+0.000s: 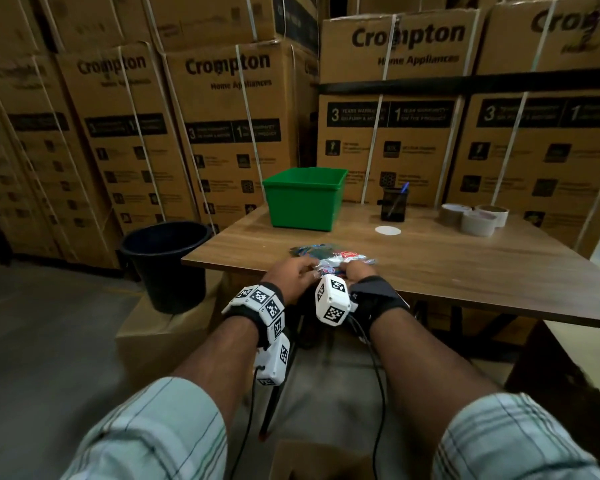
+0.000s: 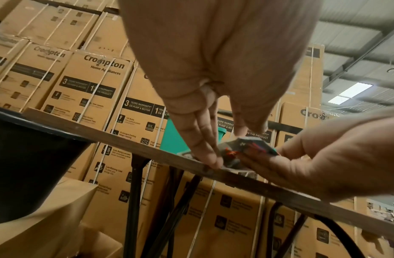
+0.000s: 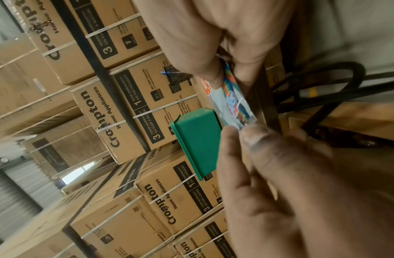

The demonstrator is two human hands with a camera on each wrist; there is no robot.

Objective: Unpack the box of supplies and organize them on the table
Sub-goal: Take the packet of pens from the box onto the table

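Pinching a clear plastic packet (image 1: 329,263) of colourful small items at the near edge of the counter (image 1: 430,268), left hand (image 1: 291,273) on the packet's left end, right hand (image 1: 357,271) on its right end. Left hand (image 2: 205,108) with fingertips (image 2: 210,160) pressed down on the packet (image 2: 247,148) right at the counter's front lip, thumb on the other side. Right hand (image 3: 213,40) gripping the packet (image 3: 233,103) between thumb and fingers, its far end met by the left hand's fingertips (image 3: 255,137). More colourful packets (image 1: 309,250) lying just behind, touching or overlapping the held one; cannot tell which.

Further back, toward the far left corner of the counter, a green plastic bin (image 1: 303,199) standing upright. To its right along the far edge, a black mesh pen holder (image 1: 394,204) with a blue pen (image 1: 399,197) leaning in it, and a white round disc (image 1: 388,231) lying flat in front of the holder. Near the far right corner, rolls of brown tape (image 1: 475,218) grouped together, touching.

Off the counter's left edge, a black bucket (image 1: 168,261) resting on a cardboard box (image 1: 146,336). Beyond, stacked cartons (image 1: 222,133) marked "Crompton Home Appliances" filling the background. At the bottom of the head view, the top of an open cardboard box (image 1: 312,460) between the forearms.
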